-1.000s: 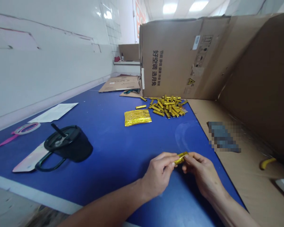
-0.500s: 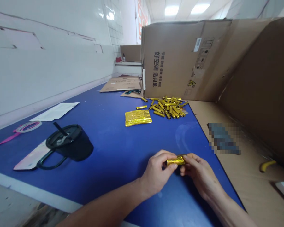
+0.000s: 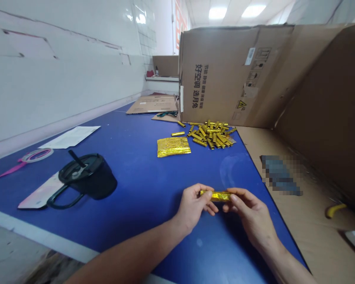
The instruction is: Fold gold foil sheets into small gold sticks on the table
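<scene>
Between my two hands a gold foil roll (image 3: 221,196) is held level above the blue table (image 3: 136,213). My left hand (image 3: 195,203) pinches its left end between thumb and fingers. At the other end my right hand (image 3: 248,207) grips with thumb and forefinger. Beyond the hands lies a flat stack of gold foil sheets (image 3: 174,146). Several similar gold rolls (image 3: 213,134) are heaped behind it to the right, and one single roll (image 3: 178,134) rests just behind the stack.
On the left stand a dark lidded mug (image 3: 88,177) with a straw, a tape roll (image 3: 38,155) with pink tape, and a white paper sheet (image 3: 71,137). A large cardboard box (image 3: 221,75) rises behind the heap. At right, a banana (image 3: 335,210) lies on cardboard.
My left hand has shifted slightly left along the foil roll, so more of its length shows between the hands. My right hand still holds the right end. The view has shifted slightly.
</scene>
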Motion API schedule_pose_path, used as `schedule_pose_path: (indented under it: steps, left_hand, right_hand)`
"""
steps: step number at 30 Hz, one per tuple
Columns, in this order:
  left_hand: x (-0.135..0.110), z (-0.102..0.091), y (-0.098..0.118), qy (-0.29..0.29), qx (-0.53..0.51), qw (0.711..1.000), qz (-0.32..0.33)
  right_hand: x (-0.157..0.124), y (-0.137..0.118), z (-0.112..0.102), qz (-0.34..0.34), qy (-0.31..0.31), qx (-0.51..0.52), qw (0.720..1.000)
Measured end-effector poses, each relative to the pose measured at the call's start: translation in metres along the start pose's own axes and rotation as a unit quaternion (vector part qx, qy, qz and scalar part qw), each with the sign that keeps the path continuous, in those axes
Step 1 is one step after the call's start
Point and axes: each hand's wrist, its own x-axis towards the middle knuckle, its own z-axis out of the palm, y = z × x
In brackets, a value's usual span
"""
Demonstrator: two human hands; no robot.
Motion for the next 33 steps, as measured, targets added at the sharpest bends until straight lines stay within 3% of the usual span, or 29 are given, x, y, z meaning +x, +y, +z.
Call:
schedule_pose_path:
  steps: [5,10,16,23,33]
  left_hand:
    - [-0.002,0.003,0.0,-0.006,0.001,1.0,0.003]
    - [-0.006,0.004,-0.001,-0.027,0.03,0.999,0.028]
    - [-0.004,0.002,-0.002,0.024,0.036,0.998,0.047]
    - [-0.005,0.002,-0.005,-0.017,0.056,0.998,0.037]
    - [-0.002,0.0,0.001,0.013,0.057,0.998,0.038]
  right_hand:
    - [-0.001,0.0,-0.001,-0.046,0.041,-0.13,0.99]
    - [0.001,0.006,0.0,0.004,0.015,-0.059,0.998]
    - [0.001,0.007,0.002,0.051,-0.015,0.078,0.996]
    - [0.002,0.01,-0.001,0.032,0.007,0.014,0.999]
    - [-0.002,0.003,0.003,-0.007,0.007,-0.047,0.999]
